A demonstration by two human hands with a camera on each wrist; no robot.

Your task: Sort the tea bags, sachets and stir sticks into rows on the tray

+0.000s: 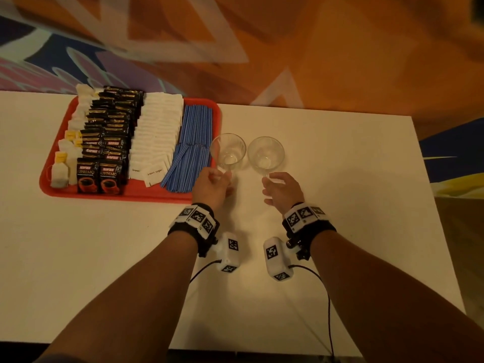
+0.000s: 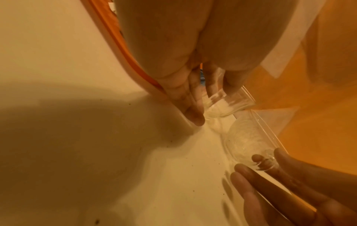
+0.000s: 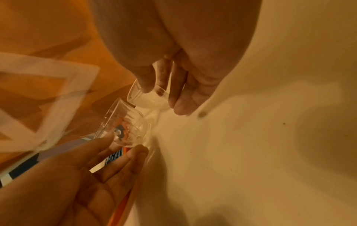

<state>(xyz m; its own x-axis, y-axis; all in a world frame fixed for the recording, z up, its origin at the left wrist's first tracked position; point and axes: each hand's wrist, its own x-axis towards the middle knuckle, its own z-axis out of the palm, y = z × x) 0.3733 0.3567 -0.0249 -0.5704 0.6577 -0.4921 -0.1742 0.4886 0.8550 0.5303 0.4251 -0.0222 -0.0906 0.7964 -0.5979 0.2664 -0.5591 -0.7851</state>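
Observation:
On the red tray [image 1: 136, 197] at the left lie rows: tea bags [image 1: 61, 174] leftmost, then black coffee sachets [image 1: 110, 142], white sugar sachets [image 1: 157, 132] and blue stir sticks [image 1: 192, 142]. Two empty clear glasses stand on the white table just right of the tray. My left hand [image 1: 225, 176] holds the left glass [image 1: 227, 150] low down, thumb and fingers around its base [image 2: 228, 104]. In the same way my right hand [image 1: 268, 179] grips the right glass [image 1: 265, 153] near its bottom [image 3: 146, 96].
The white table [image 1: 340, 205] runs to a right edge near the patterned orange floor [image 1: 340, 48]. Wrist camera cables [image 1: 327, 297] trail over the table near its front edge. The left glass stands close to the tray's right rim.

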